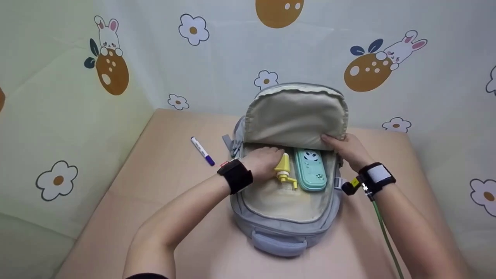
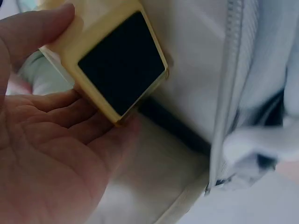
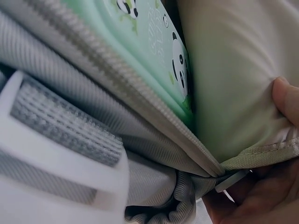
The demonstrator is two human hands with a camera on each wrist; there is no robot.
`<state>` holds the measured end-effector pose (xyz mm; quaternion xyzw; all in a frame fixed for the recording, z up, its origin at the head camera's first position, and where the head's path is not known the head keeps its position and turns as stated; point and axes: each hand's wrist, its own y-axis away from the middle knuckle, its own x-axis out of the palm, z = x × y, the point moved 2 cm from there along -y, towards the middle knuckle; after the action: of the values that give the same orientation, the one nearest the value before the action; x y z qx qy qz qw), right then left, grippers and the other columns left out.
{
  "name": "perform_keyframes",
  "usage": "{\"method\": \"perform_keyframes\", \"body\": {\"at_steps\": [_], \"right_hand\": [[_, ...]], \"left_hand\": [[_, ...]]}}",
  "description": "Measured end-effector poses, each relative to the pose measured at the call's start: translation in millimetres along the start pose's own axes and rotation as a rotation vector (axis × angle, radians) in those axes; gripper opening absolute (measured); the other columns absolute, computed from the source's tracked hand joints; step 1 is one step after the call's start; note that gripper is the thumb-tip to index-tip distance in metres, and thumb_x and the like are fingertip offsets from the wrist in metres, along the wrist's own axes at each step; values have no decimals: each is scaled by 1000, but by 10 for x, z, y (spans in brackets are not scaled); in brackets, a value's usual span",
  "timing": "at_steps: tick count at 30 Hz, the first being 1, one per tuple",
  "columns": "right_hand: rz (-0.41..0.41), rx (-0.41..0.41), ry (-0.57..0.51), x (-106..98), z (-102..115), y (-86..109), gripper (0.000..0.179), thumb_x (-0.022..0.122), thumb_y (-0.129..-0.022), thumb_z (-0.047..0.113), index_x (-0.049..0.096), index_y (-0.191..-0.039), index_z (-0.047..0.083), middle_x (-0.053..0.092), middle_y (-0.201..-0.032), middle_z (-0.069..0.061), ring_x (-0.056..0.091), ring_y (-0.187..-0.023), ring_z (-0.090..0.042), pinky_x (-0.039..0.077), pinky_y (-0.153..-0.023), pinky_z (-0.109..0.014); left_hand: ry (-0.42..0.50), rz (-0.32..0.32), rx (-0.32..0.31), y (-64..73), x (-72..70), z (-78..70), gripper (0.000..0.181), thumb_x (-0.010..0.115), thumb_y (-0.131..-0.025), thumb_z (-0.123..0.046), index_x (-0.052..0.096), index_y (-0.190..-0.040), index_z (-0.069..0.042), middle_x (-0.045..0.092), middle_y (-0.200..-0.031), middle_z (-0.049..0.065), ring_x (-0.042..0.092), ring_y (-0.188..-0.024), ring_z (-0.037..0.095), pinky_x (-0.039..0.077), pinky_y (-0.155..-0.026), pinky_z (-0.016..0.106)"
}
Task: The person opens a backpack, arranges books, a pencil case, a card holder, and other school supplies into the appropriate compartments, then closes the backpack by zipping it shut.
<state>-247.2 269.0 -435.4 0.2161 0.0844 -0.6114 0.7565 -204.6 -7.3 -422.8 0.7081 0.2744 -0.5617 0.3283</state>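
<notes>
A grey backpack (image 1: 285, 228) lies on the table with its front compartment unzipped and the flap (image 1: 296, 116) raised. My left hand (image 1: 263, 161) reaches into it and holds a yellow hand-crank pencil sharpener (image 1: 284, 164), thumb on one side and fingers on the other. In the left wrist view the sharpener's dark window (image 2: 124, 63) faces the camera. Beside it in the compartment lies a mint-green pencil case (image 1: 312, 172) with panda pictures. My right hand (image 1: 350, 151) pinches the flap's right edge, thumb on the beige lining (image 3: 233, 84).
A white marker with a purple cap (image 1: 202, 150) lies on the table (image 1: 162, 135) left of the backpack. The backpack's top handle (image 1: 279, 244) points toward me. Patterned curtains (image 1: 232, 58) stand behind and at both sides. A green cable (image 1: 383, 228) runs along the right forearm.
</notes>
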Motion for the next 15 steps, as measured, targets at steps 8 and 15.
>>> {"method": "perform_keyframes", "body": {"at_steps": [8, 15], "right_hand": [[30, 1, -36, 15, 131, 79, 59, 65, -100, 44, 52, -131, -5, 58, -128, -24, 55, -119, -40, 47, -96, -43], [22, -19, -33, -10, 13, -9, 68, 70, -93, 54, 53, -131, -1, 57, -128, -18, 54, -116, -31, 44, -96, -38]], "left_hand": [[-114, -125, 4, -55, 142, -13, 53, 57, -101, -17, 46, -148, 5, 56, -141, 19, 53, -131, 32, 36, -115, 40], [-236, -255, 1, -93, 234, -17, 42, 47, -101, -3, 56, -142, -2, 63, -128, 11, 59, -118, 26, 48, -102, 35]]}}
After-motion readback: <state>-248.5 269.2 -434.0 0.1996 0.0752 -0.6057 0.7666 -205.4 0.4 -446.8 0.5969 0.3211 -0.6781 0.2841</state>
